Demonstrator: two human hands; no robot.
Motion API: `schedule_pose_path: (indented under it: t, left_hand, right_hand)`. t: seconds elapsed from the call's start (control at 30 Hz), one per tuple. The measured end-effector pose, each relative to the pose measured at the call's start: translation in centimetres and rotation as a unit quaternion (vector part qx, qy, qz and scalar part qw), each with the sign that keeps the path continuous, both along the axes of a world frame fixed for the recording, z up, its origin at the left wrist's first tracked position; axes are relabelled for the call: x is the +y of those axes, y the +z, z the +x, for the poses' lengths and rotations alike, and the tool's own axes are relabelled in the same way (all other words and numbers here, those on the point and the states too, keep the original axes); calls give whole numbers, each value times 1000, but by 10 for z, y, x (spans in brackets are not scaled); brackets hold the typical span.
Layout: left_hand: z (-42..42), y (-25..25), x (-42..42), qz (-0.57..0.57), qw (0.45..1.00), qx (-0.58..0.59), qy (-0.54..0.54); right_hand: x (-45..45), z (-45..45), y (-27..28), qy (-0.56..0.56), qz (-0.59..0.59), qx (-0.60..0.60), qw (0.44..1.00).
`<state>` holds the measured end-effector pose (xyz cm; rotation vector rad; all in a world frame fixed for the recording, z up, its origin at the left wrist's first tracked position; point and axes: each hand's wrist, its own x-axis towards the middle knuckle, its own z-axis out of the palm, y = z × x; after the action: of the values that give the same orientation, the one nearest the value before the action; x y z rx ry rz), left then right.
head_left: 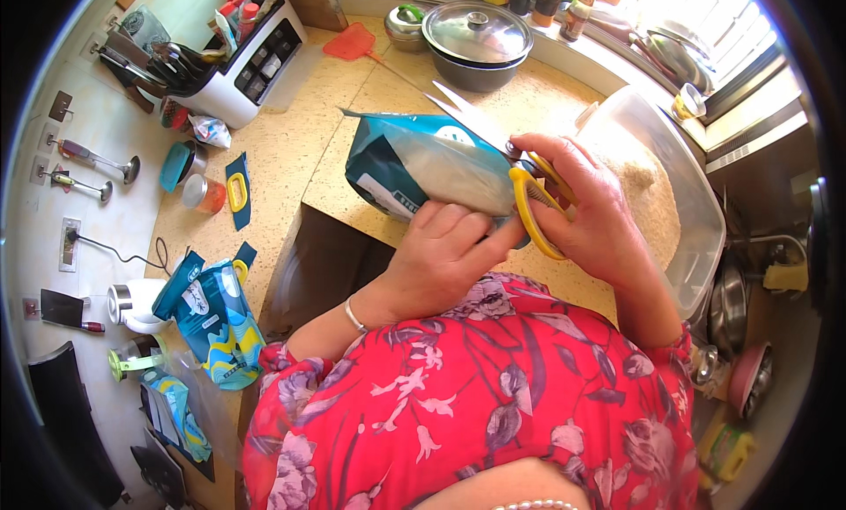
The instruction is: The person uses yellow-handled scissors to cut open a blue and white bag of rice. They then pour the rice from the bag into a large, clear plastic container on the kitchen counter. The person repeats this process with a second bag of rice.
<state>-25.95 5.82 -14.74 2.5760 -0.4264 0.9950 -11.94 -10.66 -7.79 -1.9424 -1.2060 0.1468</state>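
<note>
My right hand (588, 213) holds scissors (529, 199) by their yellow handles. The parted blades point up and left over a teal plastic bag (456, 153). Through the bag's clear side shows a pale, grain-like filling, probably rice. My left hand (449, 259) grips the bag's near edge with curled fingers, and its forefinger reaches out beside the scissor handle. Just right of my right hand is a clear plastic bin (700, 246) with a heap of pale grain (638, 173) in it. What my left fingers pinch is partly hidden.
Farther back stand a lidded pot (476, 44) and a red fly swatter (350, 42). To the left are a teal strip with a yellow handle (236, 193), a lidded jar (203, 194), another teal bag (215, 325) and a white knife-and-spice rack (231, 80). A dark recess (324, 265) breaks the counter.
</note>
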Motion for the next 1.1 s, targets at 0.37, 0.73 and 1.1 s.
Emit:
schedule_pose_path:
  t: [0.37,0.73,1.1]
  left_hand:
    - [-15,29,21,-34,992,84,92]
    - [6,29,17,16,998,63,-5]
    - [6,17,18,-54,997,29,-45]
  right_hand:
    - [2,2,-26,-37,61,149,986]
    - [-9,17,-44,-36,125,315,940]
    - [-86,19,75,51,-102,-164,980]
